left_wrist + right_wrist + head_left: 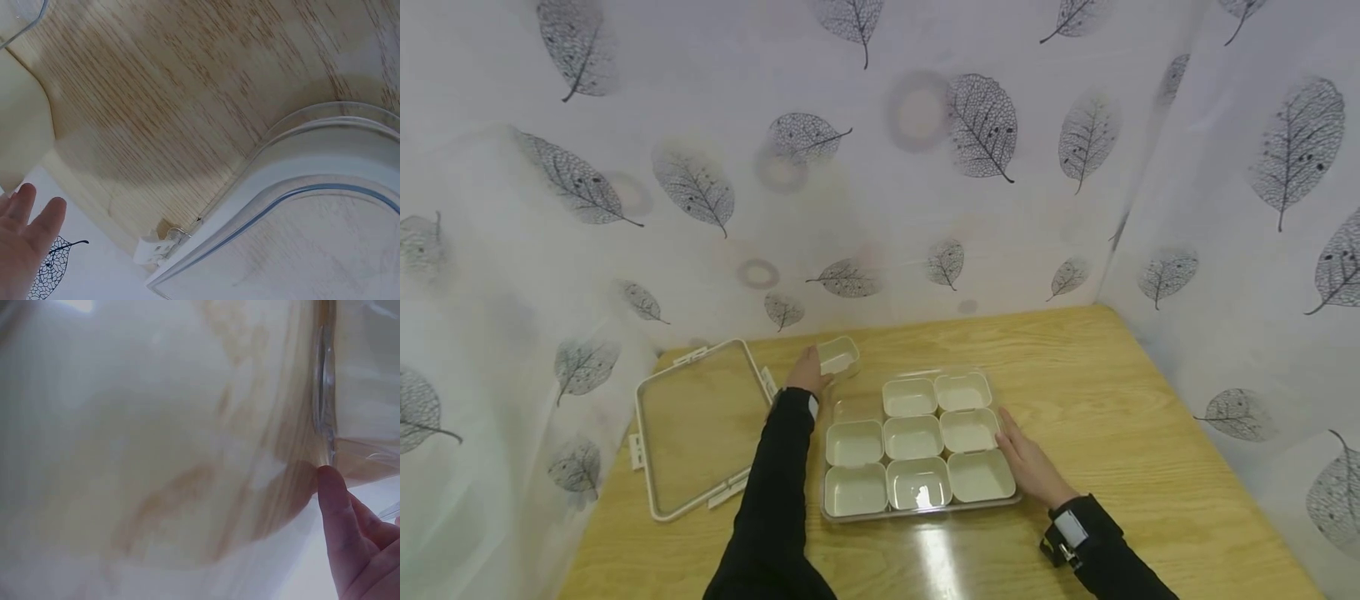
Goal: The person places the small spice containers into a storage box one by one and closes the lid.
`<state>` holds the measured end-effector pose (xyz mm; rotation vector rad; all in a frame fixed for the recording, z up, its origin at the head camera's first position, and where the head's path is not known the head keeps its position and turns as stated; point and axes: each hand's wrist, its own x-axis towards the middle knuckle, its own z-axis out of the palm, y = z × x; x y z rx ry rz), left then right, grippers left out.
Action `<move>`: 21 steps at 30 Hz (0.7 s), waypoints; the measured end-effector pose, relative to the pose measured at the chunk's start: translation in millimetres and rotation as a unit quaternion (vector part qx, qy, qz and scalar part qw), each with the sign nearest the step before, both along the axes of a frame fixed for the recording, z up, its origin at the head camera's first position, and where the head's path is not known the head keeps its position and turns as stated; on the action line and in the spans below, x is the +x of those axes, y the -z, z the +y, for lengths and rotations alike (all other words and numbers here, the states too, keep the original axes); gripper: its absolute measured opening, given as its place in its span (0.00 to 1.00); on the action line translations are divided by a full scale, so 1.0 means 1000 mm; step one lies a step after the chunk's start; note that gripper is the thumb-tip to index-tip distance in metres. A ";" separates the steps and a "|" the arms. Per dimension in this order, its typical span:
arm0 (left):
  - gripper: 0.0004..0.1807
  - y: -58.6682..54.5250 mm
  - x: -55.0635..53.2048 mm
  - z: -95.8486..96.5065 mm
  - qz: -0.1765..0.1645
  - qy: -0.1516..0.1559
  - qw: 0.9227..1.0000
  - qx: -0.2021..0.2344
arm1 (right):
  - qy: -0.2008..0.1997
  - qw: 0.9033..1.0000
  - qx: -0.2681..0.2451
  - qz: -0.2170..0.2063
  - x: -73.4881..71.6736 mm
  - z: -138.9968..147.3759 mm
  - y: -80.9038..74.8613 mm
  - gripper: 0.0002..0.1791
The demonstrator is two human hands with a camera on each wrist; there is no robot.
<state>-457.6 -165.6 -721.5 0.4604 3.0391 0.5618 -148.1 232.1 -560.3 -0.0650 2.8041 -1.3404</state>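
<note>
My left hand (807,371) holds a small cream rectangular cup (838,357) by its left side, behind the clear tray (917,511). In the left wrist view this cup (22,119) is partly cut off, with fingertips (47,219) close to its lower end. Several matching cups (913,437) stand in rows inside the tray; its back left spot has no cup. My right hand (1030,467) rests against the tray's right side with extended fingers. Up close, a fingertip (331,481) touches the tray's edge.
A clear lid (700,433) with a pale rim and side clips lies left of the tray, near my left forearm. The wood-patterned table (1075,383) meets leaf-printed white curtains (887,208) at the back and sides.
</note>
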 end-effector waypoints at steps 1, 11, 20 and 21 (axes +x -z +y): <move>0.56 0.001 -0.001 -0.001 0.007 0.000 1.000 -0.003 | 0.001 1.000 0.000 -0.003 0.000 0.000 0.000 0.29; 0.54 -0.009 0.007 -0.010 0.011 -0.025 0.999 0.043 | -0.001 1.000 -0.013 -0.029 -0.001 -0.003 0.000 0.30; 0.50 -0.177 0.101 0.030 0.012 -0.033 0.992 0.121 | -0.011 1.000 -0.001 -0.013 0.000 0.000 -0.002 0.30; 0.50 -0.189 0.109 0.035 0.027 -0.027 0.992 0.123 | -0.013 1.000 0.003 -0.006 0.000 0.000 -0.002 0.30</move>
